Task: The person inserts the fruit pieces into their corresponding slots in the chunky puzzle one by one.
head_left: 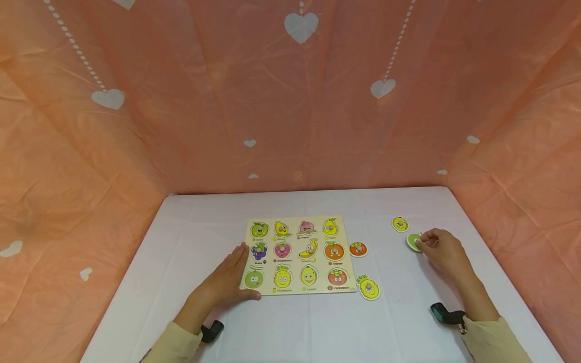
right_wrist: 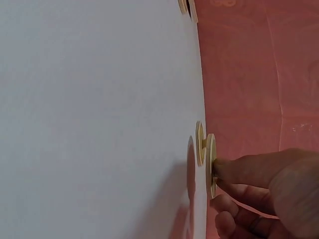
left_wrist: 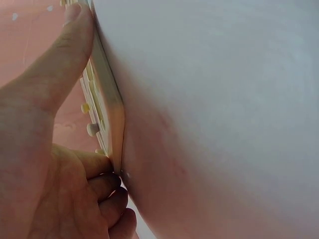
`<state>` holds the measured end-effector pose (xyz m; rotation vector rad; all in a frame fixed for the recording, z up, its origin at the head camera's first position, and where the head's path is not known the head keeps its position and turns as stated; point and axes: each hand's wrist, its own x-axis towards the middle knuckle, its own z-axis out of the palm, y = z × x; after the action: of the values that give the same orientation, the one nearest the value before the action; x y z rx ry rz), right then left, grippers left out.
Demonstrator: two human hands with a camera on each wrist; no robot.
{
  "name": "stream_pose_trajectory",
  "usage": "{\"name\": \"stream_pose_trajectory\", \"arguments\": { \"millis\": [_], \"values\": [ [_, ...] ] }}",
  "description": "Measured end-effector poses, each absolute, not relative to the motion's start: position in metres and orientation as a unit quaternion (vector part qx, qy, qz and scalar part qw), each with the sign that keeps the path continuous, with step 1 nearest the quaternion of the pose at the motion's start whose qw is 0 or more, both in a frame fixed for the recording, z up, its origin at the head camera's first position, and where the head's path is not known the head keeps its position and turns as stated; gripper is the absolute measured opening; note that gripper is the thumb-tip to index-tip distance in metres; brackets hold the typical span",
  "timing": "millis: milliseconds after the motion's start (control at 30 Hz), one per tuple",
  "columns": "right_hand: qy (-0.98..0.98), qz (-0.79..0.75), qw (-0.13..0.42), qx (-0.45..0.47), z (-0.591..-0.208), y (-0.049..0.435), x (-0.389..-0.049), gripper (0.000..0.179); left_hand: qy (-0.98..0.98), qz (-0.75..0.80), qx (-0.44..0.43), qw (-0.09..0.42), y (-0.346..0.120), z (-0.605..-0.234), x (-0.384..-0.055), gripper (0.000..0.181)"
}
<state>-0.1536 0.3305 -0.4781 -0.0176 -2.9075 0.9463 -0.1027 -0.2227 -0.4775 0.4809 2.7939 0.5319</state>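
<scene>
See closest, at the bottom edge, the left sleeve (head_left: 174, 345) and the right sleeve (head_left: 495, 343), both beige, with a black left wrist device (head_left: 212, 331) and a black right wrist device (head_left: 447, 315) beside the cuffs. Beyond these, find the left hand (head_left: 221, 282) at the near left corner of the board (head_left: 294, 242), spread, with fingers laid against the left edge and thumb stretched along the near edge. See the same in the left wrist view, from low down, with the fingertips about the corner.

Note the board lying flat on the white surface (head_left: 317, 327), left of the loose pieces, with fruit pictures (head_left: 308, 276) in three rows of four. Make out knobs (left_wrist: 93, 129) standing up from it.

Find the right hand (head_left: 447, 254) well apart from the board, pinching the green piece (head_left: 413, 243) between thumb and finger. Read from the right wrist view a gap beneath this piece and a shadow on the surface. Spot the yellow piece (head_left: 400, 224) near it, farther off and to the left. Find the red piece (head_left: 358, 249) just beside the board's right edge, and the pineapple piece (head_left: 368, 288) just beside the near right corner; cannot tell about touching. See behind everything an orange cloth (head_left: 254, 101) with white hearts (head_left: 301, 27).
</scene>
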Motion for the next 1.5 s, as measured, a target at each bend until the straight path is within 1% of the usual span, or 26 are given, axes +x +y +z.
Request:
{"name": "stream_pose_trajectory", "arguments": {
  "millis": [267,833,1500],
  "values": [
    [-0.947,0.318,0.048,0.014,-0.474,0.31,-0.158,0.022,0.96,0.184,0.17,0.127,-0.224,-0.479,-0.104,0.132],
    [-0.945,0.32,0.038,0.056,-0.472,0.269,-0.166,0.016,0.96,0.183,0.166,0.131,-0.224,-0.48,-0.104,0.132],
    [-0.936,0.329,0.016,0.124,-0.471,0.213,-0.172,0.014,0.962,0.177,0.161,0.135,-0.223,-0.48,-0.104,0.133]
  ]
}}
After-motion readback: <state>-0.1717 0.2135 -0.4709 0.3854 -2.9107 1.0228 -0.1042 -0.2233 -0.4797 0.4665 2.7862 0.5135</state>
